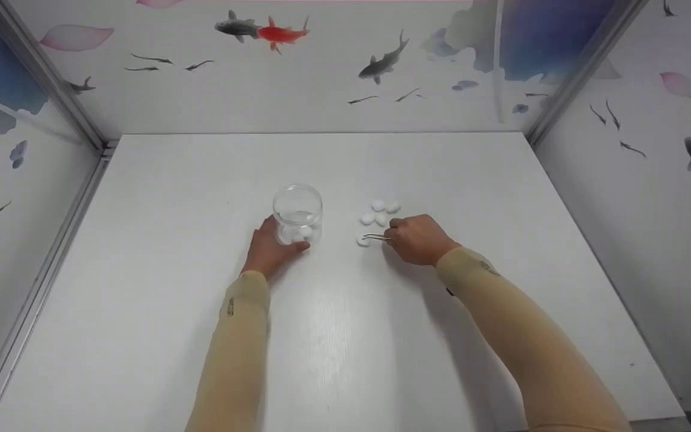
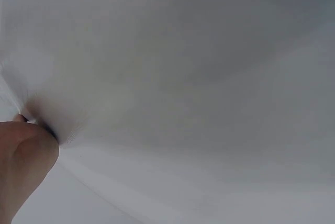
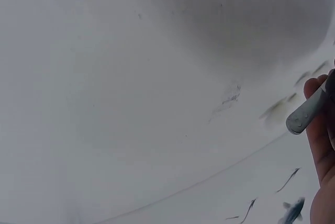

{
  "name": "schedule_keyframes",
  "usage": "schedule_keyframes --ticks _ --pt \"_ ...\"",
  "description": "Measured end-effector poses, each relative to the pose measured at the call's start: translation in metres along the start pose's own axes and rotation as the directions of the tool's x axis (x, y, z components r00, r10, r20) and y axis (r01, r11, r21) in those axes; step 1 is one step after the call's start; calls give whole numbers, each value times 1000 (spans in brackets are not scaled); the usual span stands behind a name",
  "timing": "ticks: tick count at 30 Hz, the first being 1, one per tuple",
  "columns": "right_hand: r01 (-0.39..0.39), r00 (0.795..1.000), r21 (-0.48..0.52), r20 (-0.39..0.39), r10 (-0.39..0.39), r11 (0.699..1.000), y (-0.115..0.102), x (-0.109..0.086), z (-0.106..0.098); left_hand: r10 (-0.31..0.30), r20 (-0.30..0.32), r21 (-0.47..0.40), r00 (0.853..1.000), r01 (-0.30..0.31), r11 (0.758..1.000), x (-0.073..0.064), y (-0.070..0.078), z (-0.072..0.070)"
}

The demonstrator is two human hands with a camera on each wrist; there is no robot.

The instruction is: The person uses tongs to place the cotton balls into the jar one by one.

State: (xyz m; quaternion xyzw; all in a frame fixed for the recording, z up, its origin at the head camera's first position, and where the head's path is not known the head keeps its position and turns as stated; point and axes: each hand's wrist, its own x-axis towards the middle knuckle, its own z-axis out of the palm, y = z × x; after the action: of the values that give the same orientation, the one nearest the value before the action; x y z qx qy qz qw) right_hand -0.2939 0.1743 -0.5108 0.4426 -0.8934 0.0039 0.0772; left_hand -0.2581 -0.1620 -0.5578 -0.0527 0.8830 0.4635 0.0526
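Observation:
A clear round jar (image 1: 297, 195) stands upright on the table, open at the top, with white cotton balls (image 1: 305, 231) at its bottom. My left hand (image 1: 269, 249) grips the jar low down, its thumb along the near side. In my right hand (image 1: 420, 240) is a pair of metal tweezers (image 1: 375, 237), pointing left. Their tips overlap a single cotton ball (image 1: 361, 242) on the table. The rounded rear end of the tweezers shows beside the fingers in the right wrist view. In the left wrist view, only a thumb (image 2: 29, 164) shows at the left edge.
Several more cotton balls (image 1: 367, 219) lie in a loose group just beyond the tweezers. The white table (image 1: 321, 348) is bordered at the back and sides by panels (image 1: 171, 96) printed with fish and petals.

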Motion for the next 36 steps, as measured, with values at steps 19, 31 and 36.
schedule_keyframes --ticks 19,31,36 --pt "-34 994 55 -101 40 998 11 -1 -7 -15 1 11 1000 15 1000 2 1 -2" --pt "-22 992 43 -121 27 999 11 5 -19 -25 6 28 1000 25 999 3 -3 1" --pt "-7 989 35 -148 12 999 12 14 -25 -18 2 37 1000 18 999 3 -1 1"
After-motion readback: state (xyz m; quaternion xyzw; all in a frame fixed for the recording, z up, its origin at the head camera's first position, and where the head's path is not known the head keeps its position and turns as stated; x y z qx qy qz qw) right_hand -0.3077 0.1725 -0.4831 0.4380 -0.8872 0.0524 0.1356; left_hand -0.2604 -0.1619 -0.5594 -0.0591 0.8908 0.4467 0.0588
